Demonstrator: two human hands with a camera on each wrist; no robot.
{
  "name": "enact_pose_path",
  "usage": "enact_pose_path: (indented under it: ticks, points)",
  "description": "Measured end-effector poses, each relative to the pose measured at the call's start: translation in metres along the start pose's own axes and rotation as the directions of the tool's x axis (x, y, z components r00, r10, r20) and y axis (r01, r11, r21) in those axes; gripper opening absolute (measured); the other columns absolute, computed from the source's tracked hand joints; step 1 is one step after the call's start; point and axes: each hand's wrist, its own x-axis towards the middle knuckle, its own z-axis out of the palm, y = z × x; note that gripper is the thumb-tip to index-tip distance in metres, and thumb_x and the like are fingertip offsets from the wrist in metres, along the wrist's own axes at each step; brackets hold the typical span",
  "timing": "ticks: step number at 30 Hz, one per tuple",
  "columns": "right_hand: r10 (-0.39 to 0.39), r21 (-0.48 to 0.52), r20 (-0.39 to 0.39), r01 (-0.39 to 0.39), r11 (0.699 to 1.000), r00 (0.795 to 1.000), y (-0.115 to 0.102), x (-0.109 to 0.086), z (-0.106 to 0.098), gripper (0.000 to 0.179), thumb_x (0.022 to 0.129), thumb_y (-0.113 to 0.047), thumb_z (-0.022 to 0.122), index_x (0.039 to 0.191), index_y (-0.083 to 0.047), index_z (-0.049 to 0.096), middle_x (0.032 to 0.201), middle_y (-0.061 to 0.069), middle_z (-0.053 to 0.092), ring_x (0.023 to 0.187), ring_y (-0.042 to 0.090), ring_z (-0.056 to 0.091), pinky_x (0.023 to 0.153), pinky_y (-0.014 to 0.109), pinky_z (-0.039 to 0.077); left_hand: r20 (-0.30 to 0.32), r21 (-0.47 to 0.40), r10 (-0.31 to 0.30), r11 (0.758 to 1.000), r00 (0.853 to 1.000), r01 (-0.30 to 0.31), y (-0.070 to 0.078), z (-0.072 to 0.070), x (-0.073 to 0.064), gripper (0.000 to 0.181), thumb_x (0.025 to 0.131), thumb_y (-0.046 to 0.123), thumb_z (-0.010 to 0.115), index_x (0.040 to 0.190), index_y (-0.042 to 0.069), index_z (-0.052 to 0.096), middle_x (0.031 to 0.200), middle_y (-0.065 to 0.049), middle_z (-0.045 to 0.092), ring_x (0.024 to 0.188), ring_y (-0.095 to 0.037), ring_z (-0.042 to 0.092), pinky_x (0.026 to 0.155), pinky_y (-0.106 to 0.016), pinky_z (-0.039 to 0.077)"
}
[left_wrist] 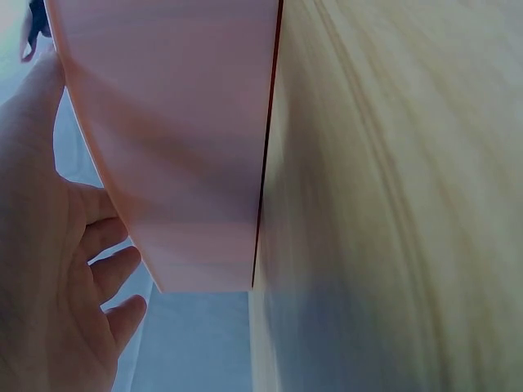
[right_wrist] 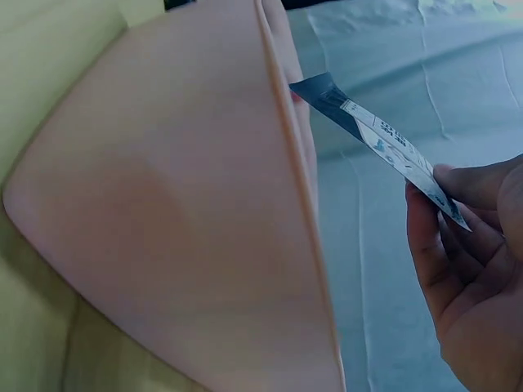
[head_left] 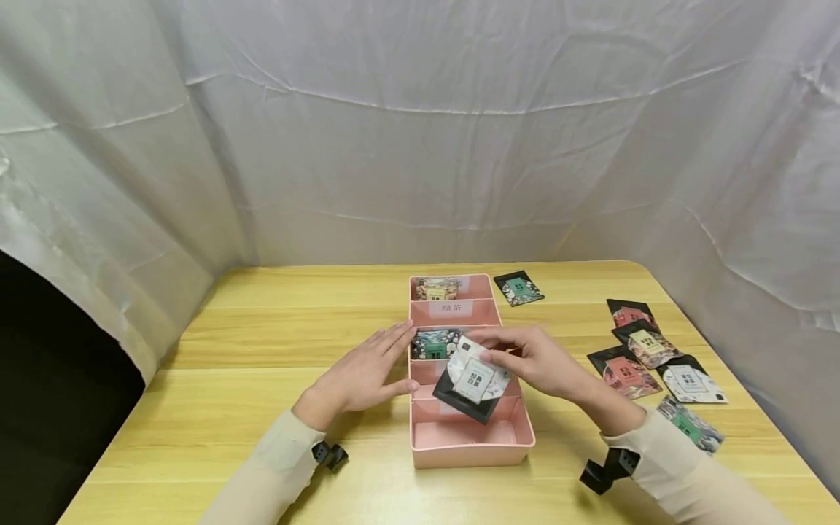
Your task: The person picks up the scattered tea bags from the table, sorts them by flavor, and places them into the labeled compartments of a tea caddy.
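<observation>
My right hand (head_left: 534, 361) pinches a tea sachet (head_left: 474, 379), white above and black below, by its upper right corner. The sachet hangs tilted over the near half of a pink divided box (head_left: 472, 457). Seen from the right wrist, thumb and fingers squeeze one end of that sachet (right_wrist: 392, 147) above the box rim. My left hand (head_left: 364, 372) touches the left rim of the box, its fingers extended. In the left wrist view those fingers (left_wrist: 114, 269) lie along the top edge of the box wall (left_wrist: 180, 147).
Inside the box, a yellow-label sachet (head_left: 436, 289) is in the farthest compartment and a green-label sachet (head_left: 434, 344) in a middle one. Another green-label sachet (head_left: 520, 288) lies beyond the box's right side. Several sachets, including a red-label one (head_left: 626, 373), lie at the table's right.
</observation>
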Motion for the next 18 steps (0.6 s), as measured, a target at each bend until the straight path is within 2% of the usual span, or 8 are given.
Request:
enact_pose_path:
  ticks: [8,10,12,14,18]
  points:
    - [-0.035,-0.009,0.079,0.036,0.999,0.996,-0.004,-0.001,0.019,0.031,0.097,-0.014,0.062,0.128,-0.009,0.066,0.099,0.001,0.073,0.071,0.008,0.063,0.056,0.024,0.053,0.004,0.001,0.001,1.000,1.000,-0.001,0.000,0.000,0.000,0.090,0.096,0.070,0.026,0.158,0.007,0.010,0.164,-0.008,0.007,0.149,-0.026,0.013,0.120,-0.038,0.012]
    - [-0.047,-0.018,0.096,0.049,0.999,0.994,-0.004,0.000,0.023,0.031,0.097,-0.015,0.062,0.127,-0.010,0.066,0.099,0.001,0.073,0.066,0.006,0.060,0.054,0.023,0.052,0.000,-0.001,0.002,1.000,1.000,-0.002,0.000,0.000,0.000,0.089,0.096,0.070,0.026,0.158,0.007,0.010,0.164,-0.009,0.008,0.149,-0.025,0.013,0.120,-0.038,0.013]
    - [-0.064,-0.039,0.121,0.069,0.997,0.991,-0.005,0.000,0.027,0.031,0.098,-0.014,0.061,0.127,-0.010,0.067,0.106,0.003,0.073,0.061,0.004,0.056,0.054,0.022,0.052,-0.002,-0.002,0.005,1.000,1.000,-0.005,0.000,0.001,0.000,0.089,0.096,0.070,0.027,0.158,0.007,0.010,0.164,-0.009,0.008,0.148,-0.026,0.013,0.120,-0.039,0.013]
    - [-0.085,-0.078,0.149,0.098,0.992,0.985,-0.005,0.000,0.031,0.031,0.098,-0.012,0.060,0.128,-0.010,0.067,0.115,0.005,0.071,0.062,0.002,0.054,0.057,0.022,0.053,-0.002,0.002,0.007,1.000,1.000,-0.007,0.000,0.001,0.000,0.090,0.096,0.070,0.026,0.157,0.007,0.010,0.163,-0.010,0.008,0.149,-0.026,0.013,0.120,-0.039,0.014]
    - [-0.138,-0.173,0.212,0.176,0.969,0.968,-0.005,0.001,0.040,0.030,0.099,-0.009,0.057,0.128,-0.012,0.066,0.123,0.004,0.067,0.083,0.002,0.061,0.076,0.025,0.056,-0.007,0.004,0.012,1.000,1.000,-0.012,0.000,0.002,0.000,0.089,0.096,0.070,0.026,0.157,0.006,0.009,0.163,-0.010,0.008,0.148,-0.026,0.014,0.120,-0.039,0.013]
